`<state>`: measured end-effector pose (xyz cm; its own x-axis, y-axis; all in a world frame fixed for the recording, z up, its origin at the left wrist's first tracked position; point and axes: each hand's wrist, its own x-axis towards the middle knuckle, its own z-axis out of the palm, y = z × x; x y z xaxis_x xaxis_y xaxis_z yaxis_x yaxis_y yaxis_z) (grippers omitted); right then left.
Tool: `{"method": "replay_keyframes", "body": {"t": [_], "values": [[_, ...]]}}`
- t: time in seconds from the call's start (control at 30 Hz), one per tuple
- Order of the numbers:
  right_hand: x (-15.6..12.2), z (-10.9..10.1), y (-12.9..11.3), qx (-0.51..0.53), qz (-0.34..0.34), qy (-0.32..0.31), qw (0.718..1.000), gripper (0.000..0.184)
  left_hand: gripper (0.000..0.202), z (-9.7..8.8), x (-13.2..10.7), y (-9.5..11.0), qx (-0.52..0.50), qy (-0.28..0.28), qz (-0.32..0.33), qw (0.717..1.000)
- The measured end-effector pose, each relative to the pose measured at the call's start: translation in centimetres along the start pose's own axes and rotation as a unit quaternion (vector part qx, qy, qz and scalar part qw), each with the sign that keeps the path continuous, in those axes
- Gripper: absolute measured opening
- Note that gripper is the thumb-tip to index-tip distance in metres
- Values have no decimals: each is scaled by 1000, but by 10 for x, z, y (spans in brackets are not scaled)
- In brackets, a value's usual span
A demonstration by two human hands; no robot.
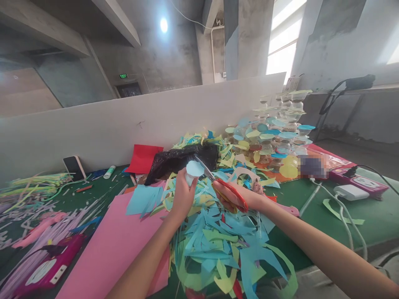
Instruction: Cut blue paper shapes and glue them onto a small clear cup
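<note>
My left hand is closed around a small cup-like object topped with a round light-blue paper disc. My right hand grips red-handled scissors, their blades reaching up-left to the disc's edge. Both hands hover over a heap of blue, green and yellow paper scraps on the green table.
A pink sheet lies at left, a red sheet and black plastic bag behind. Stacked paper-capped cups stand at back right. A phone, glue stick, straws, chargers and cables lie around. A white partition runs behind.
</note>
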<state>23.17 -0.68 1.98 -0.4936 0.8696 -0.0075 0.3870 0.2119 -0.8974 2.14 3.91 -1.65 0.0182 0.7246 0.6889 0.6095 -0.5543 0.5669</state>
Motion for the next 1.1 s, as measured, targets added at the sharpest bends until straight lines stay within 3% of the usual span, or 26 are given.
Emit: {"method": "replay_keyframes", "body": {"t": [0.17, 0.33, 0.47, 0.57, 0.7, 0.93, 1.1], "values": [[-3, 2, -8, 3, 30, -8, 999, 62, 44, 2, -3, -5, -6, 9, -9, 1000], [3, 2, -8, 9, 89, 36, 995, 57, 45, 3, -5, -7, -3, -1, -16, 1000], [13, -4, 4, -60, 63, 99, 991, 53, 47, 3, -3, -3, -16, -3, -24, 1000], [18, -6, 13, -205, 55, 162, 964, 49, 42, 1, 1, 0, -13, 9, -23, 1000], [18, -2, 20, -324, 41, 157, 932, 41, 36, 0, 3, -2, -2, 19, -34, 999], [24, 4, 36, -451, -58, 188, 871, 32, 24, 0, 3, 1, -45, 18, -18, 999], [25, -4, 35, -480, -166, 248, 825, 33, 25, 0, 2, 8, -114, -24, -60, 991]]}}
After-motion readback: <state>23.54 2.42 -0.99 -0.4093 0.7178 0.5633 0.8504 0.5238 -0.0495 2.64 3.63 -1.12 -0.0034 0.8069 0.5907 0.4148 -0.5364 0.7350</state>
